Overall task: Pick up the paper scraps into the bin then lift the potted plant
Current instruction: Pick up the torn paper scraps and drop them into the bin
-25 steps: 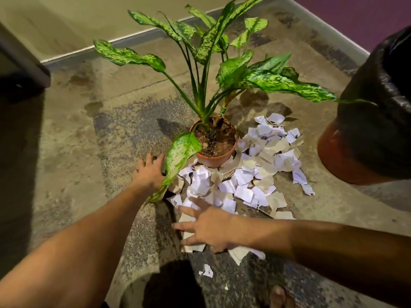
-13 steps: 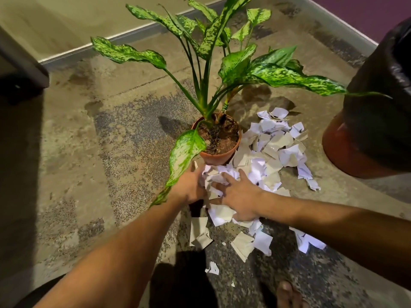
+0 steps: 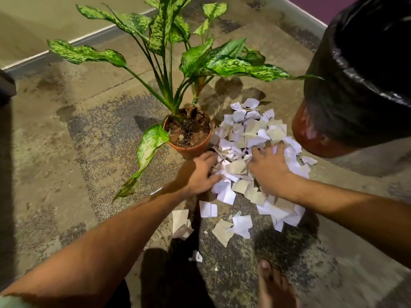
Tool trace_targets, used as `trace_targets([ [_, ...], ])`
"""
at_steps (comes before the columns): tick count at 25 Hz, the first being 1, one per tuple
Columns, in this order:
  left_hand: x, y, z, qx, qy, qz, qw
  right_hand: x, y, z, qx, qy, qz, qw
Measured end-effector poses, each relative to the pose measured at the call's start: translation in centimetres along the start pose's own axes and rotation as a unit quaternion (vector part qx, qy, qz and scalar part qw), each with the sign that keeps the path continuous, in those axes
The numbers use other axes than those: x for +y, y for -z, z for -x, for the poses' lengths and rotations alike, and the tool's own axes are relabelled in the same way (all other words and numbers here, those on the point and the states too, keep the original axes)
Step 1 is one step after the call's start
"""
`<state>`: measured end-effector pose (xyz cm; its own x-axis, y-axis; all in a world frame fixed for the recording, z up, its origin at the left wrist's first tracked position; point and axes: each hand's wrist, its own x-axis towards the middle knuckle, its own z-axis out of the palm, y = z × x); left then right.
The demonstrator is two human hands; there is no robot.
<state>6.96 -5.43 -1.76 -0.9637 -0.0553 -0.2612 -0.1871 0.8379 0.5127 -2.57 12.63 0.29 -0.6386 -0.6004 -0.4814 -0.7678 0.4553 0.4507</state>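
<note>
Paper scraps [image 3: 249, 138]: heap at centre-right, between potted plant [image 3: 189, 134] and bin [image 3: 355, 85]; strays below. Left hand [image 3: 200, 172] and right hand [image 3: 269, 165]: fingers spread on heap, apparently gathering. Open floor [image 3: 66, 152] at left.

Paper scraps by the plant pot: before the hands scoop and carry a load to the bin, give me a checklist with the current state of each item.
1. Both hands on the pile: ok. Left hand and right hand rest on the paper scraps.
2. Scraps actually gripped: cannot tell; fingers lie spread over the paper.
3. Bin within reach: ok. The bin, lined with a black bag, stands right beside the pile.
4. Potted plant upright: ok; the left hand is close to its pot.
5. All scraps gathered: not ok. Loose pieces lie apart, nearer the person.
6. Bare foot off the scraps: ok.
</note>
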Motion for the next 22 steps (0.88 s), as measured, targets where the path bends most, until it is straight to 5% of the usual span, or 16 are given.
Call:
trace_targets([
  [2,-2.0,0.7,0.7,0.008,0.013,-0.053,0.998,-2.3,1.3,0.9,0.035,0.014,-0.012,0.999],
  [5,-4.3,-0.2,2.0,-0.059,0.027,-0.08,0.995,-7.2,1.6,3.0,0.114,0.183,-0.068,0.974],
  [9,-5.8,-1.7,2.3,-0.075,0.089,-0.132,0.984,-11.7,-0.6,5.8,0.155,0.471,-0.046,0.867],
  [11,-6.1,-1.5,2.6,-0.068,0.119,-0.134,0.981,-13.0,-1.6,5.9,0.129,0.536,0.014,0.834],
  [22,-7.2,0.9,6.5,-0.165,0.313,-0.033,0.935,-12.0,-5.0,1.0,0.101,0.477,-0.029,0.872],
])
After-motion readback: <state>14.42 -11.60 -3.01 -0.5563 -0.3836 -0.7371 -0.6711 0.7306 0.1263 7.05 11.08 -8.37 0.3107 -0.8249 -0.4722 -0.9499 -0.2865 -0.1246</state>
